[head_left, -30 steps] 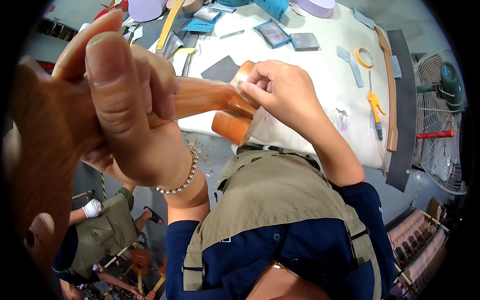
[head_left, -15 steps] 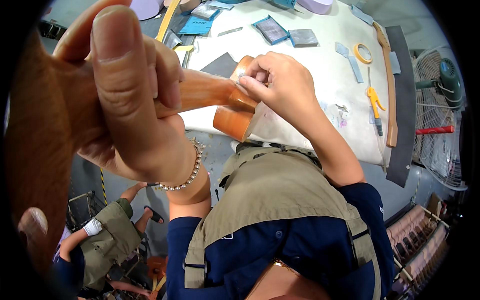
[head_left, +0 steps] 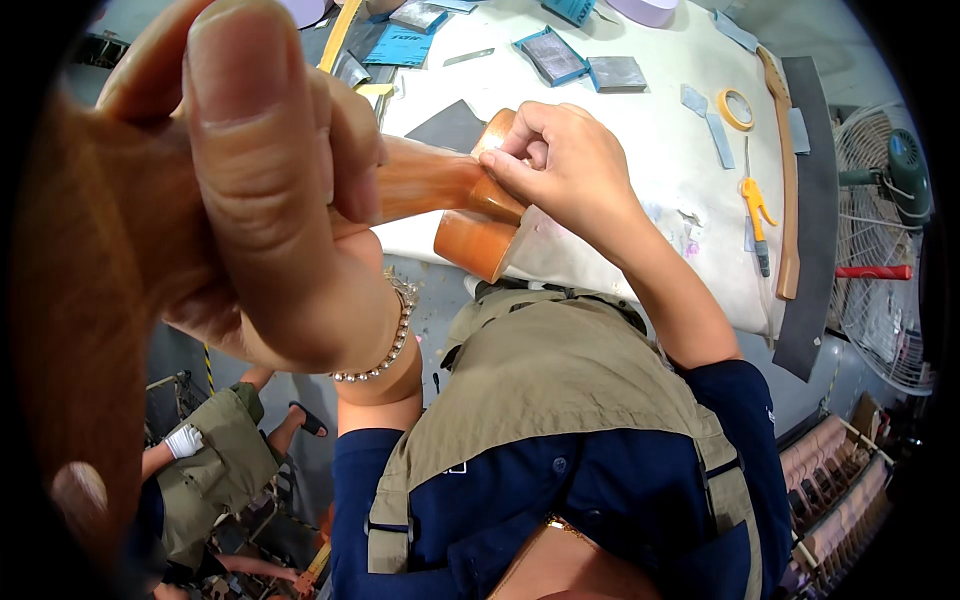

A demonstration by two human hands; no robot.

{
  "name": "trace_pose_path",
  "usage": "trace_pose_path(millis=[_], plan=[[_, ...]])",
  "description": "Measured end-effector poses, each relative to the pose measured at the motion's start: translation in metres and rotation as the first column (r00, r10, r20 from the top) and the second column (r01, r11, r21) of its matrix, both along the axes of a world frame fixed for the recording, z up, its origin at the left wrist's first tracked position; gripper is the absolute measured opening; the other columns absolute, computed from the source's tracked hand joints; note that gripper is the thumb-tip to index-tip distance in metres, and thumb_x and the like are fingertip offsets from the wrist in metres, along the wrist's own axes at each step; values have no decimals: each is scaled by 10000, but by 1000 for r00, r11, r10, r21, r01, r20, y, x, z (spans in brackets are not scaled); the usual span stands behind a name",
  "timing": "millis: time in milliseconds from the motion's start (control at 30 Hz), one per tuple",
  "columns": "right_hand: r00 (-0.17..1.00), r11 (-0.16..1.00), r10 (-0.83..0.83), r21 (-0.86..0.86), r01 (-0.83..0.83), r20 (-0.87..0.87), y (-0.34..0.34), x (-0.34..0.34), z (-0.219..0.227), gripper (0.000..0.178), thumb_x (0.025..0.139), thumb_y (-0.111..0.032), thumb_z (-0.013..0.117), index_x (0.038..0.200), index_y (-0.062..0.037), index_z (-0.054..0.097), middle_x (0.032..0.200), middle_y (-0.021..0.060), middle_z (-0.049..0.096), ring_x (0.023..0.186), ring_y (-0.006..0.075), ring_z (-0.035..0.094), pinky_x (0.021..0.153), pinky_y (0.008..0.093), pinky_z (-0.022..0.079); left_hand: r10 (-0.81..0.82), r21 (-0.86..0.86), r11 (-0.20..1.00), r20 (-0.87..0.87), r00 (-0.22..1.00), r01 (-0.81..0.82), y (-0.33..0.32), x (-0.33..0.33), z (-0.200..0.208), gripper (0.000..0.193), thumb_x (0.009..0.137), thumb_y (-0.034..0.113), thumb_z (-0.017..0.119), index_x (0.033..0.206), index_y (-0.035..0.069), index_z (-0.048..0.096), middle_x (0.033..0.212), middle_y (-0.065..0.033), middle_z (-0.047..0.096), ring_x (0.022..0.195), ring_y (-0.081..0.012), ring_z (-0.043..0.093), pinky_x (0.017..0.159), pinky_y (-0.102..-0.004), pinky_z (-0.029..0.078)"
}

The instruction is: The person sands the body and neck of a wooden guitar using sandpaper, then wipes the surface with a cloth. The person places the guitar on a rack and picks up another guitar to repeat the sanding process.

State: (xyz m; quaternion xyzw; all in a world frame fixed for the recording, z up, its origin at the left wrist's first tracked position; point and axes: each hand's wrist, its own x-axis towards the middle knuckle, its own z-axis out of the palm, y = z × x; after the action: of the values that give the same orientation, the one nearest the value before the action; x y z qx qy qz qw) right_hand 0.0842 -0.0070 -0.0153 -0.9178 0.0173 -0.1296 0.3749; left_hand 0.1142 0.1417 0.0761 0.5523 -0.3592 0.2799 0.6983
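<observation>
Close in front of me is a glossy brown wooden guitar [head_left: 425, 182], its headstock end large at the left and its orange-brown body [head_left: 474, 245] farther away over the table edge. My left hand [head_left: 270, 190] is wrapped round the neck near the headstock, thumb on the near side. Where the neck meets the body, my right hand [head_left: 570, 155] presses with thumb and fingers pinched together. Whatever the right fingertips hold is hidden under them. A beaded bracelet circles my left wrist.
On the white-covered table [head_left: 600, 130] lie blue-edged sanding pads [head_left: 550, 56], sandpaper strips, a tape roll [head_left: 735, 110], a yellow air blow gun [head_left: 755, 205] and a long wooden neck [head_left: 788, 200]. A fan [head_left: 885, 240] stands right. Another person [head_left: 215, 470] works at lower left.
My right fingertips have shifted slightly at the neck joint, and the small pale piece glimpsed under them before is now covered. The view has moved slightly; my left grip stays the same.
</observation>
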Motion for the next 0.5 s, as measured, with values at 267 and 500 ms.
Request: trace_pose_path(millis=[267,500], plan=[[997,990,57,134,-50,-50,-5,13,-2,173,694,-240,638,652,-75,605,648,36,635,632,226,604,577,345,459,62,42,997,26,998,-63,-7,3,1,256,880,140,552,1000,-84,513,533,-3,385,424,-77,373,462,-247,341],[990,985,119,136,-108,-75,-6,22,-5,252,737,-258,650,676,-24,579,648,74,622,611,176,608,566,277,452,-42,64,997,19,999,40,3,16,3,233,878,128,550,1008,-64,531,540,-5,402,427,-79,366,472,-259,344]])
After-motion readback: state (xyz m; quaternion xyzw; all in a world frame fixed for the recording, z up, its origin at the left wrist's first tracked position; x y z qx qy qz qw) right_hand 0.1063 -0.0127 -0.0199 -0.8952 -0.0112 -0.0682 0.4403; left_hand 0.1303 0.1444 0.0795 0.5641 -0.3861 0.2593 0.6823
